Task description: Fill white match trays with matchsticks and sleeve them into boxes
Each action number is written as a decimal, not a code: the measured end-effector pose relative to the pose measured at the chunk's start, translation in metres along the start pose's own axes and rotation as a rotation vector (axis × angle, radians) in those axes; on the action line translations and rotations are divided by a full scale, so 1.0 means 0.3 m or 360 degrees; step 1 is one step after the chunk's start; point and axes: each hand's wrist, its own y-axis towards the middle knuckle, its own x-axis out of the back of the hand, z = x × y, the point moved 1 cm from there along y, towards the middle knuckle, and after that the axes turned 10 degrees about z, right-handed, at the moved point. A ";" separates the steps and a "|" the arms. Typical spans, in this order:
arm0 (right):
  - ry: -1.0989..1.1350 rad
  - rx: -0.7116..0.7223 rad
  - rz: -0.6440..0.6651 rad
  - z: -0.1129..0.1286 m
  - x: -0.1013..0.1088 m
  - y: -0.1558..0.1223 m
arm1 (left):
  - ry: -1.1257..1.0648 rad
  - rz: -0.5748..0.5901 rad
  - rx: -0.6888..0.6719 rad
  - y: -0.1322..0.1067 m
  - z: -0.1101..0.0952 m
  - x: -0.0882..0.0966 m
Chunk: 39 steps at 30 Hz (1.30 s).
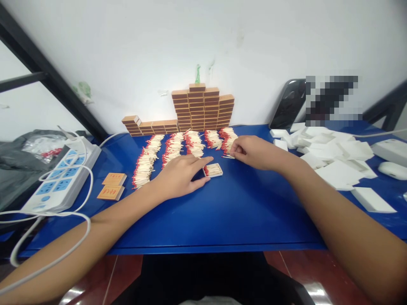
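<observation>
A small white matchbox tray (218, 174) partly filled with red-tipped matches lies on the blue table. My left hand (182, 174) rests at its left end, thumb and index finger on either side of it. To the right, my right hand (254, 151) is closed in a pinch on a few matches (227, 157) at the near end of the rightmost pile. Red-headed matches lie in several long rows, among them the leftmost row (145, 165) beside my left hand and a middle row (193, 144) behind it.
Stacked matchboxes (203, 108) stand against the wall. Two matchbox covers (110, 192) lie left, near a power strip (60, 182) with loose white cables. A heap of white trays (337, 148) covers the right side, with a dark phone-like object (288, 103) leaning behind.
</observation>
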 end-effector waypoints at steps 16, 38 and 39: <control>0.0114 0.0057 0.0105 0.034 -0.016 -0.005 | -0.0045 0.0031 0.0045 -0.001 0.005 -0.001; 0.0428 0.0494 0.0028 0.169 -0.026 -0.058 | -0.0123 0.0080 0.0091 0.000 0.014 -0.006; 0.0432 0.0498 0.0002 0.171 -0.027 -0.057 | -0.0125 0.0081 0.0090 0.000 0.014 -0.006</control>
